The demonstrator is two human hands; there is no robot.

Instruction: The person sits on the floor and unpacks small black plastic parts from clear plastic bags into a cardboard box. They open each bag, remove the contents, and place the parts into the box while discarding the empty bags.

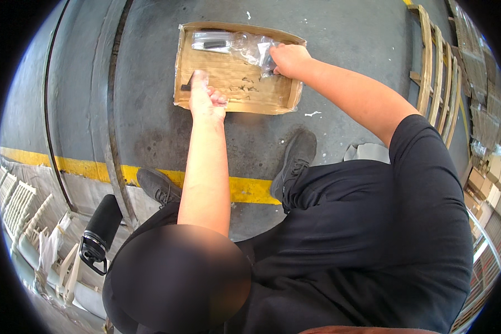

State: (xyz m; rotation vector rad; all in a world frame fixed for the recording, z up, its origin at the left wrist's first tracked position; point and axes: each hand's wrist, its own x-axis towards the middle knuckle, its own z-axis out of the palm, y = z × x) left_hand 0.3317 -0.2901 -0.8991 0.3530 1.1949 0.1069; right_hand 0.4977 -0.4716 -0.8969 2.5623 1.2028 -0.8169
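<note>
A shallow cardboard tray (234, 104) lies on the floor in front of my feet. At its far right corner my right hand (290, 60) has its fingers closed on a crumpled clear plastic bag (265, 53). My left hand (205, 99) is over the tray's near left part with its fingers curled; what they hold, if anything, is hard to see. Next to that hand shows a small black piece (186, 87). Along the far wall of the tray lies a clear plastic package (212, 43) with a dark item inside. Several small dark slender pieces (247, 87) are scattered on the tray's bottom.
A yellow floor stripe (250, 190) runs under my shoes. At left, a black bottle (101, 228) stands beside a metal rail (112, 111), near white rack-like parts (21, 201). A wooden pallet (437, 69) and wrapped stacks (484, 78) stand to the right.
</note>
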